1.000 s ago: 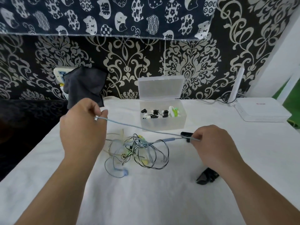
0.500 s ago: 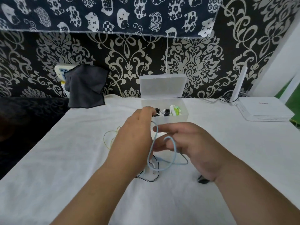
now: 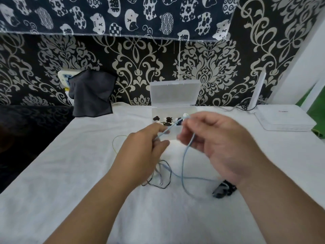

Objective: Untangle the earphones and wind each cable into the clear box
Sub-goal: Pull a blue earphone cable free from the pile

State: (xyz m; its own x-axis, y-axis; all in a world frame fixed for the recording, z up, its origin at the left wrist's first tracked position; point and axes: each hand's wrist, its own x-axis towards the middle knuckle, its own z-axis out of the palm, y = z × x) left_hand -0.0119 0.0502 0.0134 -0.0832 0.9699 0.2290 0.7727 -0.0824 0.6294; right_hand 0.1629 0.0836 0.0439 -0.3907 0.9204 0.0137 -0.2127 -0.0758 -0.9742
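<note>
**A:** What's nearest on the table (image 3: 70,182)?

**B:** At lower centre, a loose tangle of earphones (image 3: 162,175), dark and pale cables looped over each other on the white cover. To its right, just beside the right wrist, lies a small black object (image 3: 222,190); it's too blurred to name.

**A:** And the hands?

**B:** Both are raised at mid-frame. The left grip (image 3: 140,155) pinches a light blue cable (image 3: 183,161) between thumb and fingers. The right grip (image 3: 223,148) grasps the same cable a little higher. A short stretch runs taut between them, and the rest hangs down in a loop to the table and the tangle.

**A:** Is that an earbud at the right fingertips?

**B:** Possibly; the fingers are smeared there, so I can't tell.

**A:** Behind them?

**B:** The clear box (image 3: 173,135) is just beyond the hands, its lid (image 3: 174,92) standing open, with dark and white earbuds (image 3: 167,119) inside. A thin yellowish cable (image 3: 114,143) curls left of it. Further back, a dark cloth (image 3: 91,95) hangs at the upper left and a white router (image 3: 284,120) sits at the right, against patterned wallpaper.
</note>
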